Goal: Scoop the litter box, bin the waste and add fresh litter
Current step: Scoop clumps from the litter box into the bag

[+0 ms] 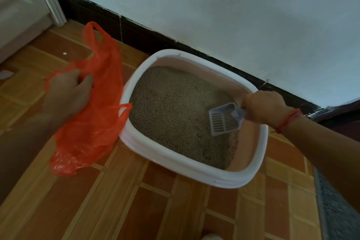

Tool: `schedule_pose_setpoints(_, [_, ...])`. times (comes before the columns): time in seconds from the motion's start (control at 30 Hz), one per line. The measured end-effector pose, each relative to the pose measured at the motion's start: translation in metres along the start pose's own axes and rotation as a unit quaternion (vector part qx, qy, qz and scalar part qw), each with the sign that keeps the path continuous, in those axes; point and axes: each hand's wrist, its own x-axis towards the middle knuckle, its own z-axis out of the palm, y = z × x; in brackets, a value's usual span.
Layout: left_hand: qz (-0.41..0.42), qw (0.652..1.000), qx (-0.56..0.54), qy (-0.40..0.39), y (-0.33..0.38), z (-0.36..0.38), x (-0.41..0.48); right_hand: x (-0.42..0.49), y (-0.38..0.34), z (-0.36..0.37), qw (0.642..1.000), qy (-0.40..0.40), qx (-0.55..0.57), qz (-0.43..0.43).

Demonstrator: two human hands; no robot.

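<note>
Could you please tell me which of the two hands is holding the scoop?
The right hand, with a red string at its wrist, grips the scoop over the litter; the left hand grips the orange bag beside the box.

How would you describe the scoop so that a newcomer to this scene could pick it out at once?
Find the white-rimmed litter box on the tiled floor by the wall. Over its right side, the right hand holds the scoop above the litter. It is the only pale grey, slotted plastic thing there.
</note>
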Motion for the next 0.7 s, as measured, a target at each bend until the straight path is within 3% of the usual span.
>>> schedule_pose_setpoints(0.17, [-0.008, 0.999, -0.052, -0.004, 0.054, -0.037, -0.032, -0.003, -0.013, 0.015, 0.997, -0.064, 0.049, 0.003])
schedule_pose_setpoints(0.4, [0.006, 0.997, -0.074, 0.000, 0.052, -0.048, -0.037, -0.003, -0.039, 0.050, 0.991, -0.043, 0.130, -0.004])
schedule_pose_setpoints(0.7, [-0.004, 0.998, -0.065, 0.001, 0.050, -0.054, -0.041, -0.003, -0.075, 0.068, 0.950, -0.050, 0.307, -0.004])
